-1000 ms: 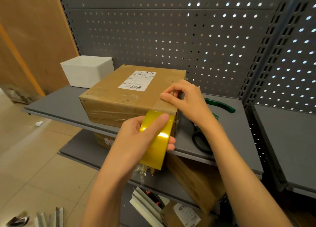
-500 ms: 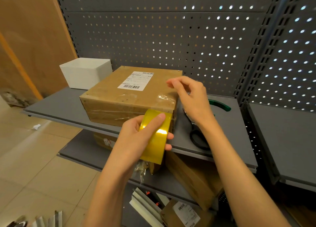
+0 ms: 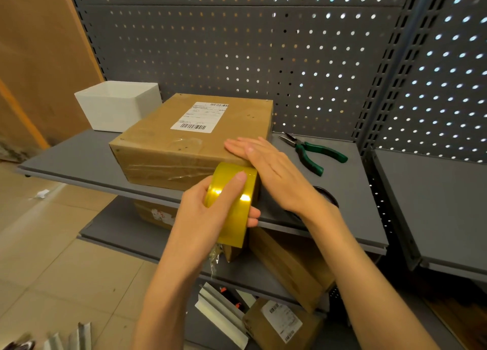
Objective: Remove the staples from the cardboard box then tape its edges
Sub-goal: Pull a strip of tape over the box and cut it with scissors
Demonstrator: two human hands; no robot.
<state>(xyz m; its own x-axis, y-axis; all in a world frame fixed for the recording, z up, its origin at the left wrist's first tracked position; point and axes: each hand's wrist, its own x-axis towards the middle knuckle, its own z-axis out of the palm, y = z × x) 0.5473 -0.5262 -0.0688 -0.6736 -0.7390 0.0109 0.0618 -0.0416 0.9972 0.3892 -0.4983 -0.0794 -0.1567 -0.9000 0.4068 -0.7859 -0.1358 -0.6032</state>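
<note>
A brown cardboard box (image 3: 168,144) with a white shipping label lies flat on the grey shelf (image 3: 79,159). Clear tape shines along its near side and front top edge. My left hand (image 3: 208,215) grips a yellow tape roll (image 3: 234,199) held against the box's near right corner. My right hand (image 3: 266,162) lies flat, fingers together and stretched out, on the box's top right front corner, pressing down there. Nothing is held in it.
Green-handled pliers (image 3: 313,154) lie on the shelf right of the box. Black scissor handles (image 3: 326,194) peek out behind my right wrist. A white bin (image 3: 118,107) stands at the back left. More cardboard boxes (image 3: 292,265) sit on the lower shelves. A pegboard wall rises behind.
My right hand went from pinching tape at the box's corner to lying flat on the top corner. The tape roll in my left hand stayed at the corner. The pliers are now uncovered.
</note>
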